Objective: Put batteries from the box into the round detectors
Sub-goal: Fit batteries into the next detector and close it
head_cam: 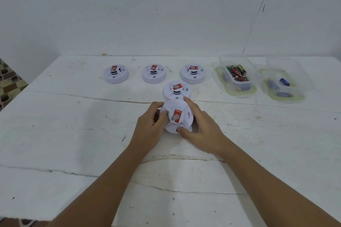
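Bench (73,134) carries everything: three detectors in a row near the far edge, a fourth (176,89) just in front, two clear boxes toward the far right corner. The nearer box (235,77) holds the batteries (238,73) (well apart from both hands, up and to the right). Left hand (150,125) and right hand (201,131) both grasp the fifth detector (177,116) at mid-bench, fingers curled round its rim. The right hand lies nearer the batteries, so it probably reaches.
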The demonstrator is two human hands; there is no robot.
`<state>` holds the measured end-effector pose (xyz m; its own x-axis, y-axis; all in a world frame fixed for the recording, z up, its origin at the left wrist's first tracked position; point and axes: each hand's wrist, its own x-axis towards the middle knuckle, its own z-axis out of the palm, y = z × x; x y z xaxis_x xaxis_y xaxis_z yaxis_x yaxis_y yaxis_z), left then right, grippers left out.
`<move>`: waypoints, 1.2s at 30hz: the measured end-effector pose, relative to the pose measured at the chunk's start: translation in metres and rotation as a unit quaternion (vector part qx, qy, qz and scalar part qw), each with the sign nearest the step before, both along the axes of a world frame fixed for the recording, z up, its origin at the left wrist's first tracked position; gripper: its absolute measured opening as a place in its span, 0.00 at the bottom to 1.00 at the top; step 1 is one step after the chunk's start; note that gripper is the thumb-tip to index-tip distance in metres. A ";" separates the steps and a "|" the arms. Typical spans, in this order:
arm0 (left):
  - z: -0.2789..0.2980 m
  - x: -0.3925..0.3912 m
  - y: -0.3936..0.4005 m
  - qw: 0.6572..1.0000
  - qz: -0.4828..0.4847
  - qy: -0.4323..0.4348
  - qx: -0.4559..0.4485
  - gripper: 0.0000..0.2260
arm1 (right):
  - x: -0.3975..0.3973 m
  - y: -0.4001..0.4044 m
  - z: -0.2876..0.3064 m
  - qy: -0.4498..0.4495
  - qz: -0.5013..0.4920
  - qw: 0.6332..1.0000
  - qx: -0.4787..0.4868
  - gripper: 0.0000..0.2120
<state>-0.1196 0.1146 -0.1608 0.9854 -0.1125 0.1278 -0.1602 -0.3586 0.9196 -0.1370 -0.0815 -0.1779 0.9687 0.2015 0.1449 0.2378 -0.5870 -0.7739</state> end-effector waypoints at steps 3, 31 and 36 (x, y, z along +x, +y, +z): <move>0.000 0.000 0.001 1.000 0.001 0.002 0.002 0.07 | 0.000 0.001 0.001 0.003 0.001 1.000 -0.002 0.42; 0.000 0.000 0.001 1.000 0.003 -0.002 -0.003 0.07 | 0.000 0.003 0.007 0.037 -0.014 0.999 0.025 0.37; 0.000 0.000 0.001 1.000 -0.004 0.003 -0.005 0.07 | 0.000 0.001 0.008 0.046 -0.027 0.998 0.037 0.32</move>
<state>-0.1194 0.1152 -0.1603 0.9852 -0.1182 0.1238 -0.1579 -0.3475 0.9243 -0.1367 -0.0808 -0.1703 0.9877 0.1413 0.0675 0.1338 -0.5373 -0.8327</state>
